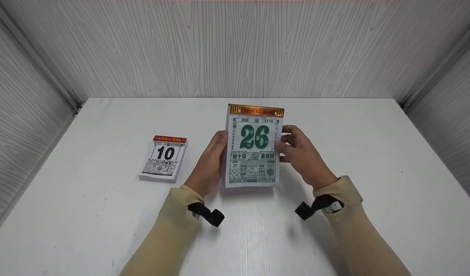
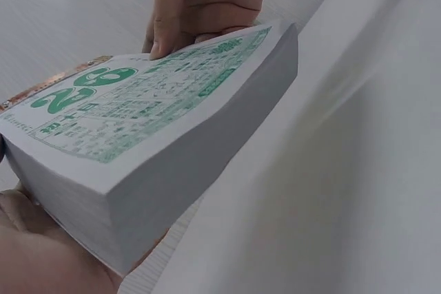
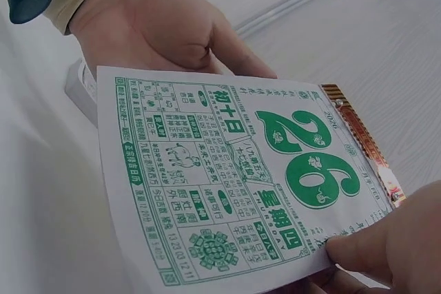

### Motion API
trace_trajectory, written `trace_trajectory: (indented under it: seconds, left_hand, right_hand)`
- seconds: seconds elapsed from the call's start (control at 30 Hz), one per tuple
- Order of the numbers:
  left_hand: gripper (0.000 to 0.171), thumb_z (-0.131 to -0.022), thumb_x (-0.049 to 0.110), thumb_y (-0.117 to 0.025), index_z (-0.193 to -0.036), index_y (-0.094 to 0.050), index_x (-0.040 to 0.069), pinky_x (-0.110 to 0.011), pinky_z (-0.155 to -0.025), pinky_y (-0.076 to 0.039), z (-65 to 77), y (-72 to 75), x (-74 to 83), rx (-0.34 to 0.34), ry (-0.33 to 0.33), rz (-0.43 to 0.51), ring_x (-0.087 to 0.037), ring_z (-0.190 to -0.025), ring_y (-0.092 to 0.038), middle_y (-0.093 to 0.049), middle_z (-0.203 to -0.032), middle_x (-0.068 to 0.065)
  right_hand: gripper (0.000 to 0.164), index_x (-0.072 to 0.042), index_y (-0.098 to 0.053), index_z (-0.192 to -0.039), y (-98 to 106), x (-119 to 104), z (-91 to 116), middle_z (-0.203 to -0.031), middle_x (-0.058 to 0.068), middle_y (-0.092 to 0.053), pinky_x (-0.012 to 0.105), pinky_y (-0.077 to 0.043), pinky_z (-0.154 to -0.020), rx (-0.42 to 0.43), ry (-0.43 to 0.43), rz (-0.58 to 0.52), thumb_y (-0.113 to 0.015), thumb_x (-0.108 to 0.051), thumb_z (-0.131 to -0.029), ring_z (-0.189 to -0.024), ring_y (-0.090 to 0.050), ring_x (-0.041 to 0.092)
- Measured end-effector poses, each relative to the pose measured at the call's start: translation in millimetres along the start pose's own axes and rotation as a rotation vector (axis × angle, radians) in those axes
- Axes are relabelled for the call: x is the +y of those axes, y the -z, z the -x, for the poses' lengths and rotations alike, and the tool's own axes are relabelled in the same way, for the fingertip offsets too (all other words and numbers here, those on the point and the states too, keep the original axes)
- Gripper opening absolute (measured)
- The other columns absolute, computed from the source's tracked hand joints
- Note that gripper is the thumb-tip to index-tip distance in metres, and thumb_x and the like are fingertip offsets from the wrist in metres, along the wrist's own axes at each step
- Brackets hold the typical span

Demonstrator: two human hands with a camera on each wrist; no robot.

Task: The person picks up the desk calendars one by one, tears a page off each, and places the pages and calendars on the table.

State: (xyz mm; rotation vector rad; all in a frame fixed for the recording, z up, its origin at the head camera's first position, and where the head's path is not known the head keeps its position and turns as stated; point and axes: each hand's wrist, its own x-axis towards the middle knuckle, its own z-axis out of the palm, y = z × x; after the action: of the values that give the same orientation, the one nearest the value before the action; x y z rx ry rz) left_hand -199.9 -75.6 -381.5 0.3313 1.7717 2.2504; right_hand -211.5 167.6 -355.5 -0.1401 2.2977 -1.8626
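Both hands hold a thick tear-off calendar above the white table, its top sheet printed with a large green 26 and its head bound in a gold and orange strip. My left hand grips the left edge, thumb along the side and fingers hidden underneath. On the other edge, my right hand pinches the block, thumb on the front sheet near the margin. The left wrist view shows the thick stack of page edges at the bottom. Green print on the top sheet fills the right wrist view.
A smaller tear-off calendar with a red strip and a black 10 lies on the table left of the left hand. A pale wood-grain panel stands behind the table, with side panels at left and right.
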Motion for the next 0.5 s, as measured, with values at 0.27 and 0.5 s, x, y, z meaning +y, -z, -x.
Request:
trace_trajectory:
  seconds: [0.27,0.5]
  left_hand:
    - [0.051,-0.112,0.051,-0.026,-0.153,-0.043,0.026,-0.044,-0.113,-0.038,1.4,-1.0,2.4,0.005,0.036,0.013,-0.027,-0.13,-0.054,-0.06,-0.137,-0.009]
    - [0.055,-0.112,0.051,-0.027,-0.16,-0.037,0.025,-0.044,-0.115,-0.037,3.2,-2.1,2.6,-0.001,0.076,0.037,-0.025,-0.134,-0.053,-0.057,-0.143,-0.008]
  right_hand:
    - [0.043,-0.007,-0.041,-0.149,0.0,-1.8,1.1,-0.13,0.016,-0.058,0.04,-0.057,-0.093,0.002,-0.008,0.021,-0.053,-0.012,-0.108,-0.115,-0.063,0.027]
    - [0.043,-0.007,-0.042,-0.15,-0.5,0.6,0.8,-0.128,0.016,-0.058,0.039,-0.058,-0.093,0.001,-0.022,0.075,-0.052,-0.012,-0.108,-0.114,-0.063,0.027]
